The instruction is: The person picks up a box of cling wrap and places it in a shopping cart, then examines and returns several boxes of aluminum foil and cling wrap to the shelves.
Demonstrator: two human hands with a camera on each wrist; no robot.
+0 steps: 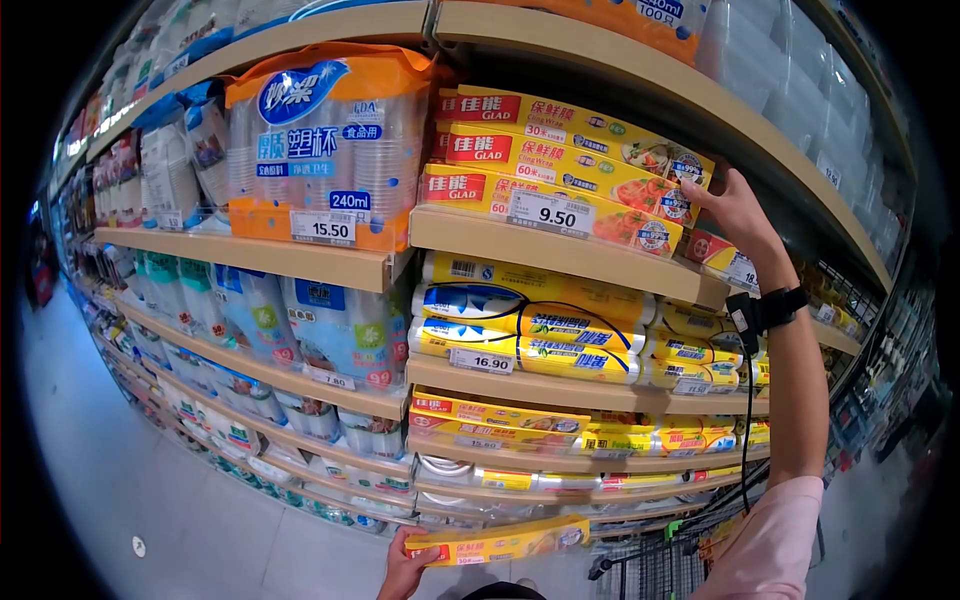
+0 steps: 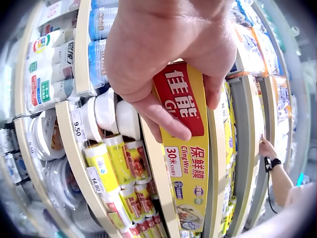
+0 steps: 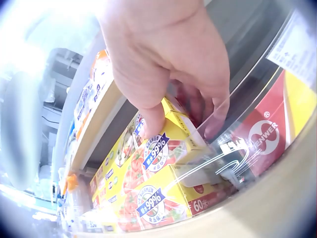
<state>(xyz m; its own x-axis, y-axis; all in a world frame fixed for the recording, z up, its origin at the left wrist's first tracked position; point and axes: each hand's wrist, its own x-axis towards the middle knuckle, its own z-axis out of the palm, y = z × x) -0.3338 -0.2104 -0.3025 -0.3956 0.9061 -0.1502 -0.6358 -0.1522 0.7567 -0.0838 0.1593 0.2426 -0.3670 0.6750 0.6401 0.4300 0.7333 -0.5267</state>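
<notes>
Low in the head view, my left hand (image 1: pixel 402 568) grips one end of a yellow cling wrap box (image 1: pixel 515 540) with a red GLAD label. The left wrist view shows the thumb lying across that label on the box (image 2: pixel 185 173), which is marked 30 m. Up at the shelf, my right hand (image 1: pixel 735 210) is at the right end of stacked cling wrap boxes (image 1: pixel 580 165). In the right wrist view its thumb (image 3: pixel 152 121) presses the printed front of an upper box, while the other fingers curl round the end, partly hidden. Which box it pinches I cannot tell.
A clear shelf-front strip with a 9.50 price tag (image 1: pixel 556 213) stands before the stack. Left of it is an orange pack of plastic cups (image 1: pixel 330 150). Yellow rolls (image 1: pixel 525 330) fill the shelf below. A shopping cart (image 1: pixel 655 560) stands at lower right.
</notes>
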